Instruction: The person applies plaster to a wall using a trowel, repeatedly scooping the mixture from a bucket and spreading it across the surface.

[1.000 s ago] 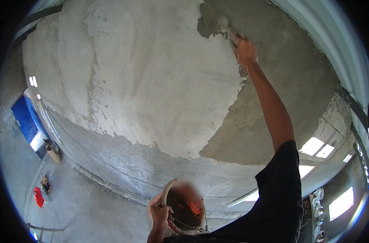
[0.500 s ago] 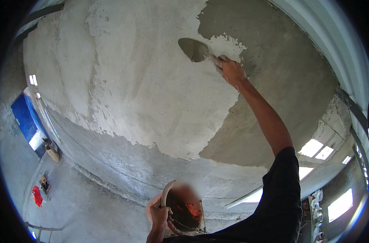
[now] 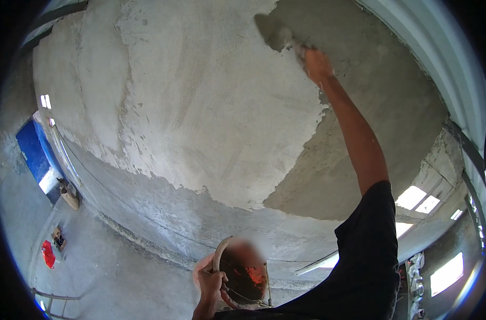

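My right hand (image 3: 317,65) is closed round the handle of a pointed trowel (image 3: 276,34), whose blade is blurred and lies at the wall surface. Beneath and beside the blade, dark wet plaster (image 3: 392,96) meets the pale, drier wall (image 3: 216,106) along a ragged edge. Low in the view, my left hand (image 3: 212,282) grips the rim of an orange-red bucket (image 3: 217,261), which is tilted towards me. Dark mortar lines the inside of the bucket, with orange patches showing; part of its far side is blurred out.
A blue door panel (image 3: 33,150) and a sack (image 3: 68,196) stand far left. On the floor lie a red bag (image 3: 48,255) and a small box (image 3: 58,238). Ladder-like rails (image 3: 56,298) show at lower left. Corrugated roofing (image 3: 440,53) curves close by on the upper right.
My right hand and the trowel have moved up and slightly right along the wall. Dark plaster now covers much of the pale patch beside the blade. My left hand keeps the bucket in place.
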A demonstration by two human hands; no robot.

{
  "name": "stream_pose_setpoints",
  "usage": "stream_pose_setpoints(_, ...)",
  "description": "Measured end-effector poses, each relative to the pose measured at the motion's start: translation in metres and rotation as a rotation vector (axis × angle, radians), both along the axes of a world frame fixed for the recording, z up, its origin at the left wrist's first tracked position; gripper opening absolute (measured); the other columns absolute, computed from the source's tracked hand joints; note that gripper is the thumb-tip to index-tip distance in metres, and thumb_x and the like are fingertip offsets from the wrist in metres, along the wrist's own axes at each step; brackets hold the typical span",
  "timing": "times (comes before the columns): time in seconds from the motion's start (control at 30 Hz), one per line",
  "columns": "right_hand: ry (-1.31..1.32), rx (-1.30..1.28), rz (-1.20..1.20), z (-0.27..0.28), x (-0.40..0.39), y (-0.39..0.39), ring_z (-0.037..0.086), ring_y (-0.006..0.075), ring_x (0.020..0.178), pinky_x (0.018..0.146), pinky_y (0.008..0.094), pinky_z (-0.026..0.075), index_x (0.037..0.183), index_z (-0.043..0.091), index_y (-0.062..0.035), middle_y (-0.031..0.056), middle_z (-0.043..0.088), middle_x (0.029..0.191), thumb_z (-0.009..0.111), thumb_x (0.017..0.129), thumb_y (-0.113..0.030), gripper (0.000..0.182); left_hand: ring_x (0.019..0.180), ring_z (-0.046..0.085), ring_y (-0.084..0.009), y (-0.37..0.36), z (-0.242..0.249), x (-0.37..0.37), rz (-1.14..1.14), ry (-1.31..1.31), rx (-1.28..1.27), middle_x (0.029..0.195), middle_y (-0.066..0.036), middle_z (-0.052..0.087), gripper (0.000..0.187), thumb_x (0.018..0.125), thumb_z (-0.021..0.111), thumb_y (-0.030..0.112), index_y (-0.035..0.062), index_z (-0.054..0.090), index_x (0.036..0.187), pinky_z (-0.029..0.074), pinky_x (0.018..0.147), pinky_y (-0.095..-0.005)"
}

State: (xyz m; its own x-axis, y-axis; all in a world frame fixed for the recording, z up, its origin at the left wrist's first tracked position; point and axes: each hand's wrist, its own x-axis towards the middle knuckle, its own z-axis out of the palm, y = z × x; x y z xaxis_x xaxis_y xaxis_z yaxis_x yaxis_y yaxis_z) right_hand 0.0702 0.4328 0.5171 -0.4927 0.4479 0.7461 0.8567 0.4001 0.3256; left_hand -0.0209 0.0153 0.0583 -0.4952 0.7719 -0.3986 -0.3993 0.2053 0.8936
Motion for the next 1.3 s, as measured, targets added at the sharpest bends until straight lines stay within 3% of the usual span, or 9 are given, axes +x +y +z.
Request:
stream_pose_setpoints(0.17,-0.115,0.088,0.139,-0.036,0.016,-0.008,0.061,0.0348,0.097,0.084,0.0439,0.051,0.133,0.046,-0.0295,0.015,0.057,0.119,0.053,0.091,-0.024,0.043,0.046,0.054,-0.0125,0.001,-0.013,0.002,0.027,0.005,0.077,0.067,-0.008,0.062,0.049,0.06,0.048,-0.012,-0.0048,0.065,0.106,0.043,0.04,-0.0254)
stream_pose_setpoints(0.47,-0.049,0.003,-0.169,-0.068,0.046,-0.004,0.063,0.0298,0.097,0.08,0.0397,0.055,0.142,0.031,-0.0286,0.0136,0.056,0.121,0.049,0.093,-0.017,0.054,0.046,0.053,-0.0115,0.002,-0.004,0.005,-0.009,0.048,0.042,0.067,-0.007,0.062,0.048,0.062,0.048,-0.012,-0.0049,0.065,0.106,0.043,0.04,-0.0246)
stream_pose_setpoints(0.57,-0.13,0.121,0.021,-0.114,0.059,0.006,0.063,0.0294,0.097,0.08,0.0397,0.056,0.142,0.03,-0.031,0.0127,0.055,0.123,0.049,0.093,-0.02,0.053,0.047,0.053,-0.0113,0.0,0.002,0.005,-0.027,0.013,0.033,0.067,-0.007,0.062,0.048,0.061,0.049,-0.012,-0.0046,0.065,0.106,0.043,0.041,-0.0244)
stream_pose_setpoints(0.67,-0.285,-0.1,-0.038,-0.125,0.057,-0.017,0.063,0.0314,0.097,0.08,0.0402,0.056,0.142,0.029,-0.0309,0.0132,0.055,0.123,0.05,0.093,-0.023,0.054,0.047,0.054,-0.0114,-0.001,0.004,0.004,-0.031,-0.007,0.012,0.069,-0.007,0.063,0.048,0.061,0.049,-0.013,-0.0042,0.065,0.105,0.043,0.041,-0.0243)
stream_pose_setpoints(0.73,-0.098,0.07,0.231,-0.126,0.061,-0.005,0.063,0.0344,0.091,0.078,0.0429,0.054,0.138,0.039,-0.028,0.0184,0.059,0.115,0.056,0.09,-0.025,0.051,0.046,0.054,-0.0115,-0.001,0.007,0.005,-0.018,-0.02,0.045,0.069,-0.008,0.063,0.048,0.061,0.049,-0.012,-0.004,0.065,0.105,0.042,0.041,-0.0244)
stream_pose_setpoints(0.87,0.18,-0.105,0.016,-0.066,0.041,-0.03,0.063,0.035,0.092,0.08,0.043,0.053,0.135,0.043,-0.0184,0.0188,0.059,0.116,0.056,0.09,-0.025,0.047,0.046,0.054,-0.0116,-0.002,0.0,0.006,-0.034,-0.002,0.003,0.069,-0.008,0.063,0.047,0.061,0.049,-0.011,-0.004,0.065,0.105,0.042,0.041,-0.0247)
stream_pose_setpoints(0.97,0.244,0.098,0.002,-0.056,0.041,-0.028,0.061,0.0372,0.095,0.08,0.0438,0.052,0.134,0.044,-0.0146,0.021,0.058,0.115,0.058,0.088,-0.016,0.048,0.046,0.054,-0.0118,-0.004,0.002,0.006,-0.014,-0.005,0.03,0.068,-0.008,0.063,0.048,0.062,0.048,-0.012,-0.0034,0.065,0.106,0.042,0.04,-0.0247)
stream_pose_setpoints(1.13,0.208,0.122,0.067,-0.135,0.057,0.014,0.059,0.0376,0.095,0.081,0.0432,0.052,0.136,0.042,-0.0221,0.0165,0.058,0.114,0.058,0.087,-0.015,0.052,0.044,0.053,-0.0118,-0.007,0.004,0.004,0.01,-0.001,0.023,0.066,-0.008,0.062,0.05,0.062,0.048,-0.012,-0.0026,0.065,0.108,0.042,0.039,-0.0244)
stream_pose_setpoints(1.3,0.085,-0.165,0.218,-0.191,0.084,-0.021,0.059,0.0339,0.096,0.079,0.0421,0.051,0.134,0.043,-0.0205,0.0136,0.056,0.12,0.058,0.087,-0.012,0.05,0.051,0.056,-0.012,-0.008,-0.003,0.0,-0.003,0.005,0.027,0.073,-0.008,0.064,0.052,0.061,0.048,-0.013,-0.0034,0.064,0.11,0.044,0.042,-0.0245)
